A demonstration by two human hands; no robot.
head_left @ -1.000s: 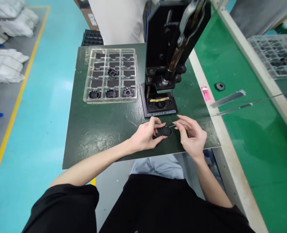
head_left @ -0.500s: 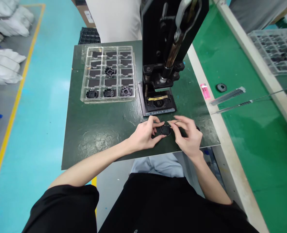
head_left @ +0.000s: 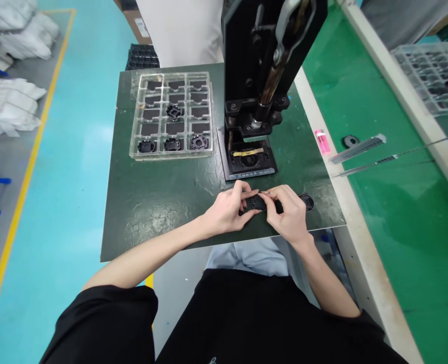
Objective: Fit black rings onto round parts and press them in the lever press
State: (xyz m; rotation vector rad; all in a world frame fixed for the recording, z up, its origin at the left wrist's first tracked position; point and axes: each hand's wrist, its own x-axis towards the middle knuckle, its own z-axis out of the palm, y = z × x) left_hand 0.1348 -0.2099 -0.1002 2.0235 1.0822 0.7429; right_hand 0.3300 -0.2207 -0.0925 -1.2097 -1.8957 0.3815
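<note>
A round black part (head_left: 258, 203) sits between both hands, just above the near edge of the dark green board (head_left: 159, 212). The left hand (head_left: 227, 210) has it in a closed grip, thumb and fingers pinching its left side, while the right hand (head_left: 289, 215) is clenched on a thin metal pin (head_left: 266, 192), held right at the part. A second part (head_left: 306, 202) lies at 3 o'clock, just beside the right hand. At 12 o'clock stands a black hand press (head_left: 254, 65), its die base (head_left: 247, 161) on the board. At 10 o'clock, a clear tray (head_left: 170, 115) holds four parts – three in the near row, one mid-tray. At 2 o'clock, the green bench (head_left: 360, 86) carries a pink tube (head_left: 322, 141), a black ring (head_left: 350, 141) and metal strips (head_left: 358, 148).
</note>
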